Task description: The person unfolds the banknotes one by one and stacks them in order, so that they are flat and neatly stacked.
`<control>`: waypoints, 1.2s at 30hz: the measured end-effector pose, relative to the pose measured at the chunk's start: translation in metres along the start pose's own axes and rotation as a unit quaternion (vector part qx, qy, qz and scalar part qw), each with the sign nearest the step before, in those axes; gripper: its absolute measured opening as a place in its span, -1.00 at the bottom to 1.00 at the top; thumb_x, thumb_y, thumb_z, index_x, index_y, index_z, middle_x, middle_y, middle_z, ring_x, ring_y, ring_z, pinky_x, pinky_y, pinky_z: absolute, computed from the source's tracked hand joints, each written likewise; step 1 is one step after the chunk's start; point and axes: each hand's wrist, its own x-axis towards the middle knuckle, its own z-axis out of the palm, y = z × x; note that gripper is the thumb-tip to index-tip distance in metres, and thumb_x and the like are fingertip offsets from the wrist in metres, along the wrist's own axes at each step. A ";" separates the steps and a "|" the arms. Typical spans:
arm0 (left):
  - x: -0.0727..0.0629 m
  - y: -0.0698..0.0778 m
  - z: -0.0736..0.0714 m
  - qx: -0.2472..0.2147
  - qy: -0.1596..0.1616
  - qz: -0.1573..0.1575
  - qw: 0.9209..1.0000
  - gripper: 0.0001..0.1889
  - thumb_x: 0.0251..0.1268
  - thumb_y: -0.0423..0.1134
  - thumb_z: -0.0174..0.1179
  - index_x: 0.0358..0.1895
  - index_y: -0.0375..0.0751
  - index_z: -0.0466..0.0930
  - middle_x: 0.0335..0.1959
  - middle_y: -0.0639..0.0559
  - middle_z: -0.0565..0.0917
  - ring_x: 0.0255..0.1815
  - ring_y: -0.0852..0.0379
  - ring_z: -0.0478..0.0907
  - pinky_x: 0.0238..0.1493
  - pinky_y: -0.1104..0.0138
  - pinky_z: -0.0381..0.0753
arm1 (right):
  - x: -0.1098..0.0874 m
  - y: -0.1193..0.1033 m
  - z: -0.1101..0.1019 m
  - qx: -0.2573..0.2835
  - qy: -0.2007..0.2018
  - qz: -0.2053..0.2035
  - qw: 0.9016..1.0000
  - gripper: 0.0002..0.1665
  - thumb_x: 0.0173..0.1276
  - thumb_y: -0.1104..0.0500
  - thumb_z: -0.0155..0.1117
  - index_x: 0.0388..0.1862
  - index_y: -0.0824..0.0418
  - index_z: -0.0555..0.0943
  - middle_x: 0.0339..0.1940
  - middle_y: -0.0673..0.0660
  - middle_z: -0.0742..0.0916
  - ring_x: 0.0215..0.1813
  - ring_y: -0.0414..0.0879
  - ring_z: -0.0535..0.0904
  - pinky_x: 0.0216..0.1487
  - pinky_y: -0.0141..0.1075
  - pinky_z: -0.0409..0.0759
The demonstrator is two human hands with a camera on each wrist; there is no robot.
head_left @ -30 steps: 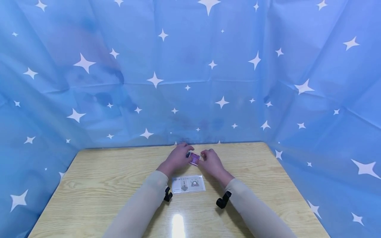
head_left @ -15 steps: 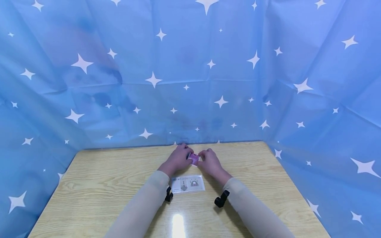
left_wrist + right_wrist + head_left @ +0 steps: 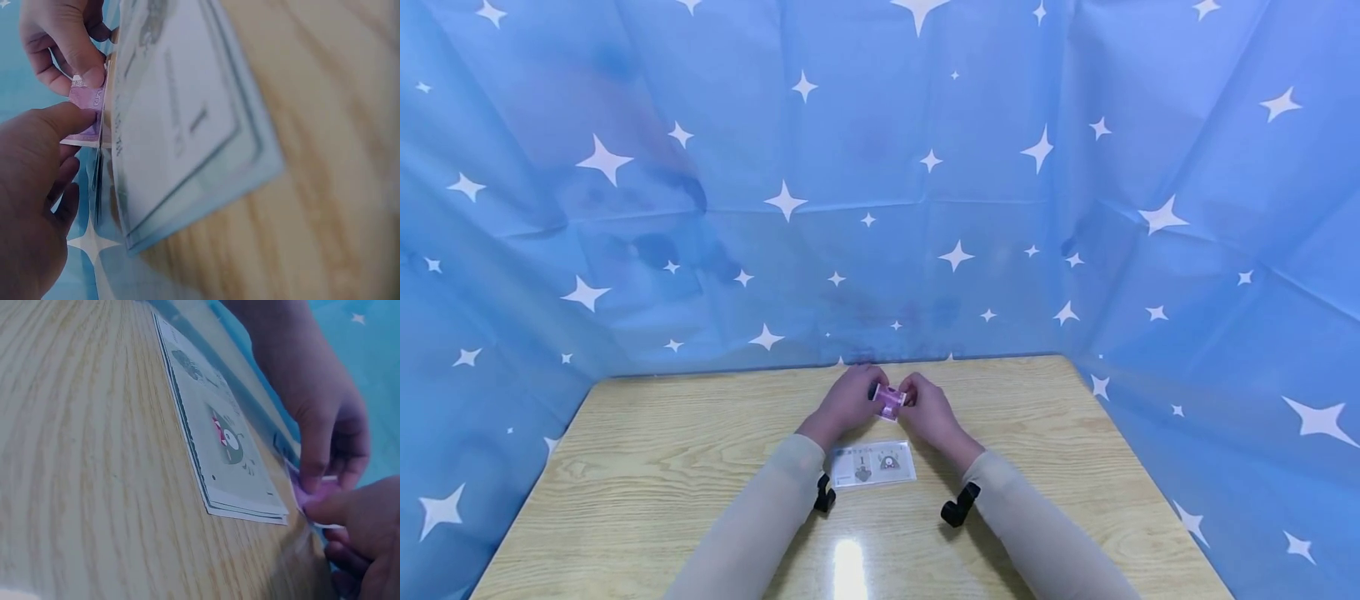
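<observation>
Left hand: I see the left hand (image 3: 850,397) pinching one end of a purple note (image 3: 891,399), its thumb (image 3: 76,117) laid along the printed face.
Right hand: the right hand (image 3: 931,411) pinches the opposite end, so both hands have hold of the paper.
Purple note: it sits between the two hands, near the table's far edge; whether it touches the wood I can't fairly tell, since fingers cover much of it.
Thumbs: handling the paper looks like the work just now, perhaps a bend or fold; equal, light pressure from both should keep the ends level.
Paper: it is probably thin and quick to crease, so small, slow thumb movements suit it better than a hard squeeze.
Pale notes: a layered stack of pale notes (image 3: 874,464) lies flat on the near side, apart from the purple one; low wrists could nudge it.
Sleeves: the left sleeve (image 3: 760,500) passes close by the stack, so that forearm wants the most care.
Table: the wooden table (image 3: 662,483) offers a flat surface to press against, if a crisp crease is wanted.
</observation>
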 end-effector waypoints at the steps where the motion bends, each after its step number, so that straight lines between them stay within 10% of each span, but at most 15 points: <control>1: 0.000 -0.001 0.000 -0.015 0.000 -0.005 1.000 -0.78 0.44 -0.30 0.49 0.03 0.04 0.71 0.01 0.11 0.71 0.15 0.02 0.62 0.31 0.08 0.63 | 0.000 -0.001 0.000 0.004 0.006 -0.003 1.000 -0.66 0.29 0.51 0.51 -0.05 0.26 0.62 -0.29 0.12 0.70 -0.24 -0.04 0.63 -0.18 -0.17 0.67; 9: -0.003 -0.004 -0.002 -0.141 0.021 -0.021 0.990 -0.85 0.54 -0.36 0.36 -0.07 0.06 0.73 -0.19 0.18 0.70 -0.14 0.14 0.61 -0.02 0.21 0.67 | -0.002 -0.003 -0.001 0.043 0.040 -0.005 0.998 -0.75 0.33 0.52 0.46 -0.10 0.29 0.69 -0.25 0.14 0.75 -0.19 -0.04 0.66 -0.15 -0.26 0.70; 20: -0.015 -0.001 -0.017 -0.299 0.054 -0.034 0.952 -0.87 0.55 -0.36 0.36 0.00 -0.03 0.77 -0.12 0.04 0.71 -0.10 0.06 0.62 -0.08 0.22 0.68 | -0.009 -0.011 -0.006 0.197 0.045 0.034 0.979 -0.73 0.40 0.48 0.44 0.05 0.42 0.65 -0.16 0.27 0.79 -0.17 -0.01 0.73 -0.10 -0.24 0.77; 36: -0.030 0.007 -0.028 -0.346 0.077 -0.036 0.934 -0.87 0.53 -0.37 0.38 0.04 -0.17 0.76 -0.17 -0.02 0.69 -0.17 0.06 0.57 -0.16 0.32 0.59 | -0.015 -0.025 -0.011 0.210 0.046 0.032 0.976 -0.88 0.48 0.39 0.42 -0.08 0.43 0.71 -0.30 0.17 0.77 -0.26 -0.08 0.69 -0.22 -0.36 0.64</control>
